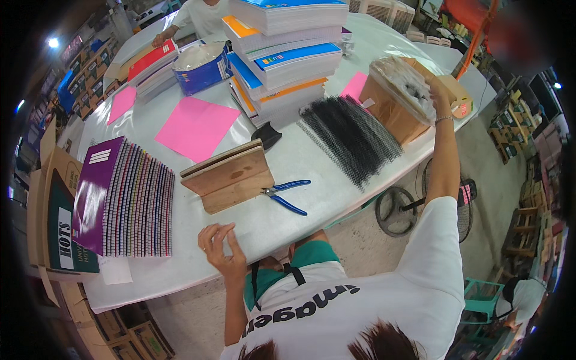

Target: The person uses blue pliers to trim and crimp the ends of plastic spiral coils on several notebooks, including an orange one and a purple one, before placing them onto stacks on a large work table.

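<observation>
My left hand point(223, 247) is held at the table's front edge, fingers loosely bent and apart, with nothing in it. My right arm stretches out to a brown cardboard box point(390, 108) lined with clear plastic, and my right hand point(439, 95) is at its far right rim. The fingers there are mostly hidden. Beside the box lies a pile of black spiral binding coils point(354, 141). Nearer the middle, blue-handled pliers point(288, 195) rest with their jaws against a hinged wooden board point(231, 177). A row of spiral-bound notebooks with a purple cover point(99, 192) stands at the left.
Tall stacks of unbound books point(288, 66) rise at the back centre. Pink sheets point(198, 127) and a blue plastic-wrapped pack point(201, 69) lie left of them. An open carton point(54, 210) adjoins the left table edge. A person point(204, 21) is across the table. A fan point(396, 211) stands below, right.
</observation>
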The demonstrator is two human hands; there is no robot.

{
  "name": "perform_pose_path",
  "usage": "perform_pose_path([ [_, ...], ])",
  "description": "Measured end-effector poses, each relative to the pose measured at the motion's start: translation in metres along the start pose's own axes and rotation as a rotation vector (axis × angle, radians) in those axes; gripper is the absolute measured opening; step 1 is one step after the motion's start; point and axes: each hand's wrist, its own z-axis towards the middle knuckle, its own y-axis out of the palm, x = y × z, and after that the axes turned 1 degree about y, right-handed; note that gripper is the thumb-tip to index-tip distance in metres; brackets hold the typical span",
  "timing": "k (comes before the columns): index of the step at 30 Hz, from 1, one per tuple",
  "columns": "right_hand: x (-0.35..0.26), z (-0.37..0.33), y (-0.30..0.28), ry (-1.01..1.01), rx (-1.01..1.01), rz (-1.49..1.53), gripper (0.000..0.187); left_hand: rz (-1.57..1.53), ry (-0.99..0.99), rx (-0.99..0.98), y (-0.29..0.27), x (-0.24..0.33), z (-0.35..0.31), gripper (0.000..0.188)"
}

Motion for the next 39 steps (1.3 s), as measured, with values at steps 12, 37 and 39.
perform_pose_path([
  [12,-0.117,-0.206,0.078,-0.131,-0.478,0.466,0.043,0.189,-0.036,0.193,-0.064,-0.024,-0.015,0.011],
  [37,-0.040,-0.450,0.157,-0.179,-1.134,-0.374,0.052,0.327,-0.212,0.600,-0.201,-0.091,0.049,0.038],
  [39,-0.078,-0.479,0.183,-0.011,-1.245,-0.079,0.052,0.320,-0.108,0.566,-0.205,-0.100,0.062,0.041],
])
